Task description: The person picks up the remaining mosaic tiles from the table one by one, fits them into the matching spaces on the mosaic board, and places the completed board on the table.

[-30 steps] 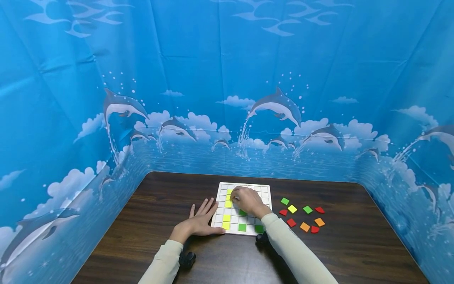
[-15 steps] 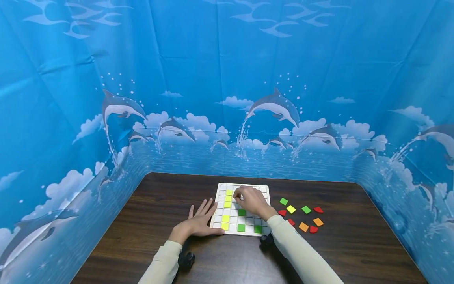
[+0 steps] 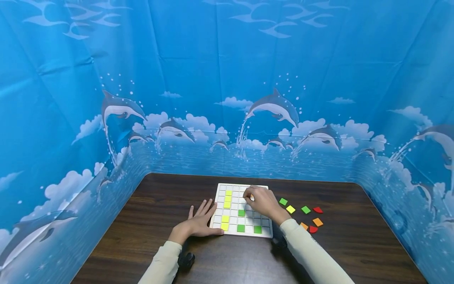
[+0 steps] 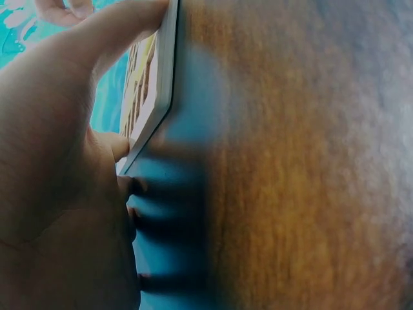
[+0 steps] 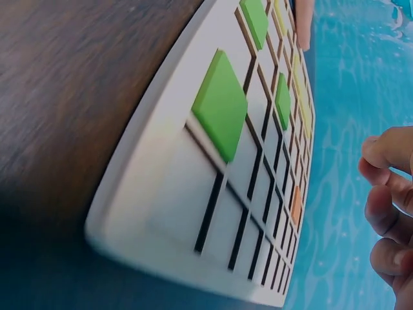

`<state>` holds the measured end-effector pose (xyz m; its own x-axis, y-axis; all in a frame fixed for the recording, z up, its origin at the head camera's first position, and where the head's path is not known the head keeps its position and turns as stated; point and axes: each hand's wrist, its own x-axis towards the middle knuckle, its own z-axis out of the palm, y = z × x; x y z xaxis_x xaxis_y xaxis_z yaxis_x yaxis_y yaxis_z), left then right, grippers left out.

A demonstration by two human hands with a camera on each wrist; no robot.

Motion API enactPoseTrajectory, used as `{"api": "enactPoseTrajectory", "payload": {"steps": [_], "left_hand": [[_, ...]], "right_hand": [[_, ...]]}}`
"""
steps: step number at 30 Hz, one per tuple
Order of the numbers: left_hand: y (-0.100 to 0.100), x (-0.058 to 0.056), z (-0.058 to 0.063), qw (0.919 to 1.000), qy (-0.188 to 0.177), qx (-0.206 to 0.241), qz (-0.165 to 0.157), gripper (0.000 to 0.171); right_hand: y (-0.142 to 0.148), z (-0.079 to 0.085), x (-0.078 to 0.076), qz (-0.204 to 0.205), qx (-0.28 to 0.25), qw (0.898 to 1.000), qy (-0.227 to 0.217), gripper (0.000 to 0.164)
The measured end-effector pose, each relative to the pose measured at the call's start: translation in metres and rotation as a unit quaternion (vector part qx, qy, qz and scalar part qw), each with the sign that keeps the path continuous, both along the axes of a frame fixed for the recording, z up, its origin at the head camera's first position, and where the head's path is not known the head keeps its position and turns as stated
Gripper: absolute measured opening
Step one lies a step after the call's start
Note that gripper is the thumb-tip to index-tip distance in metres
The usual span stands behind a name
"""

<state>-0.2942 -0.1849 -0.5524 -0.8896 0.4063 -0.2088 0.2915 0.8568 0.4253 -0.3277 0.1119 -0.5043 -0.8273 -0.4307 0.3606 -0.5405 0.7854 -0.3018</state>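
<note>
A white board (image 3: 249, 228) with a grid of square cells lies on the table. Yellow tiles (image 3: 227, 202) fill cells in its left columns, and green tiles (image 3: 257, 229) sit nearer the front. My left hand (image 3: 198, 225) rests spread at the board's left edge, its thumb (image 4: 132, 22) along the front rim. Over the back right of the board is my right hand (image 3: 263, 202), fingers curled and thumb (image 5: 387, 147) meeting the index finger. No tile shows between those fingertips. An orange piece (image 5: 296, 205) lies on the grid in the right wrist view.
Right of the board lie loose pieces: green (image 3: 306, 210), yellow (image 3: 290, 209), orange (image 3: 318, 222) and red (image 3: 313, 229). My right wrist and sleeve cover part of that group. A blue dolphin-print curtain (image 3: 220, 98) surrounds the dark wooden table (image 3: 170, 193).
My right hand has moved right across the board, away from the yellow column, uncovering its upper tiles. Its forearm now hides two red pieces. My left hand stays in place.
</note>
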Motion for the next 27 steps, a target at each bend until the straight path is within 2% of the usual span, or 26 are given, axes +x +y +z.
{"api": "enactPoseTrajectory", "payload": {"steps": [4,10,13,15,17,20,22,24,27], "left_hand": [[-0.002,-0.003,-0.007,1.0,0.006,0.002,-0.001,0.124],[-0.001,0.003,0.004,0.9996,-0.005,0.026,-0.007,0.122],[-0.001,0.004,0.004,0.9994,-0.002,0.033,-0.011,0.121],[0.0,0.005,0.008,0.9994,-0.004,0.034,-0.01,0.122],[-0.001,0.004,0.003,0.9994,0.004,0.031,-0.016,0.12],[0.001,0.007,0.01,0.9996,-0.004,0.027,-0.01,0.122],[0.001,0.005,0.007,0.9996,-0.002,0.025,-0.013,0.12],[0.002,0.007,0.013,0.9996,-0.011,0.025,-0.007,0.122],[0.001,0.003,0.006,0.9998,-0.01,0.017,-0.004,0.123]], "right_hand": [[0.01,0.001,0.004,-0.01,-0.005,1.0,0.0,0.005],[0.028,0.004,0.011,-0.024,-0.012,1.0,0.008,0.005],[0.037,0.005,0.014,-0.033,-0.016,0.999,0.01,0.006],[0.043,0.005,0.015,-0.041,-0.018,0.999,0.009,0.005],[0.048,0.006,0.017,-0.048,-0.015,0.999,0.007,0.005],[0.056,0.007,0.021,-0.056,-0.015,0.998,0.006,0.004],[0.061,0.007,0.023,-0.062,-0.017,0.998,0.008,0.004],[0.066,0.008,0.025,-0.065,-0.022,0.998,0.008,0.004],[0.074,0.008,0.028,-0.068,-0.028,0.997,0.008,0.005]]}}
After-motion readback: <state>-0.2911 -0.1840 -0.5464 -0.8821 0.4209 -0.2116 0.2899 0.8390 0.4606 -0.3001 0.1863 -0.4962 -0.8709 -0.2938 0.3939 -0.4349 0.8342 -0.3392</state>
